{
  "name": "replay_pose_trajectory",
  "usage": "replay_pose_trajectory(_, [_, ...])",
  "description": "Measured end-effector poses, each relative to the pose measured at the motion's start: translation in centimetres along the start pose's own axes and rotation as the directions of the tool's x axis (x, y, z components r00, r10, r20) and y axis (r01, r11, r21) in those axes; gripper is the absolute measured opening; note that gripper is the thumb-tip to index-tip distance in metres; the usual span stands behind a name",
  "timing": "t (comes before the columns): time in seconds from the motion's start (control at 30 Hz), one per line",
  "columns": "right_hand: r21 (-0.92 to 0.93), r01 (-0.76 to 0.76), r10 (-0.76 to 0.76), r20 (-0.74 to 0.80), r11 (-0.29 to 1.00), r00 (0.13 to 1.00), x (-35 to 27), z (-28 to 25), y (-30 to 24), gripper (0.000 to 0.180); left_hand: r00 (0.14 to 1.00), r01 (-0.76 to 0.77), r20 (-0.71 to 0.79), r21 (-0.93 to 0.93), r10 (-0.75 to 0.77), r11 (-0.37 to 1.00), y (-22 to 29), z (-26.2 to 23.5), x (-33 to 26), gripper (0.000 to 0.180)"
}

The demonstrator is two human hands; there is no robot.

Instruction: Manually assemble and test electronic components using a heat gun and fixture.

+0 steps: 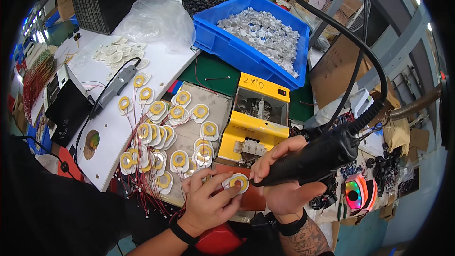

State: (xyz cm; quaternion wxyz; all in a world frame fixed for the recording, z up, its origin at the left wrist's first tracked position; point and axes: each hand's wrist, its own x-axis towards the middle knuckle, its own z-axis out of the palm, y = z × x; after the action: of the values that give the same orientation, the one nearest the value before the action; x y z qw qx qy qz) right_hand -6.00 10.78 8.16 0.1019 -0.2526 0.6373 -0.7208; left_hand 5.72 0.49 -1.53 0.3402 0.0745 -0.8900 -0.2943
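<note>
Head view: at 6 o'clock, the left hand (207,202) pins a white disc (238,182) with a yellow ring flat on the worktop (208,68), fingers (222,193) pressed on its rim, seemingly to keep it steady. The right hand (284,180) is wrapped tight around a black corded tool (322,154), tip meeting the disc's right edge. More discs (166,132) with red wires lie spread at 9 o'clock, within reach. A yellow machine (258,118) sits just beyond the hands, and a blue bin (253,38) of grey parts at 12 o'clock.
</note>
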Motion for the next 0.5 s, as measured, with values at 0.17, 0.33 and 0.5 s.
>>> replay_pose_trajectory(0.17, [0.043, 0.023, -0.023, 0.008, 0.999, 1.0, -0.11, -0.3, 0.12, 0.105, 1.0, -0.005, 0.003, -0.012, 0.005, 1.0, 0.13, 0.08, 0.13, 0.028])
replay_pose_trajectory(0.33, [0.049, 0.05, -0.051, 0.014, 0.998, 0.999, 0.04, -0.11, 0.18, 0.103, 1.0, 0.001, -0.001, -0.006, -0.001, 1.0, 0.02, -0.11, 0.07, 0.029])
replay_pose_trajectory(0.5, [0.114, 0.171, -0.167, -0.049, 0.979, 0.985, 0.8, 0.01, -0.38, 0.099, 1.0, -0.022, 0.015, -0.02, 0.022, 1.0, -0.1, 0.01, 0.0, 0.036])
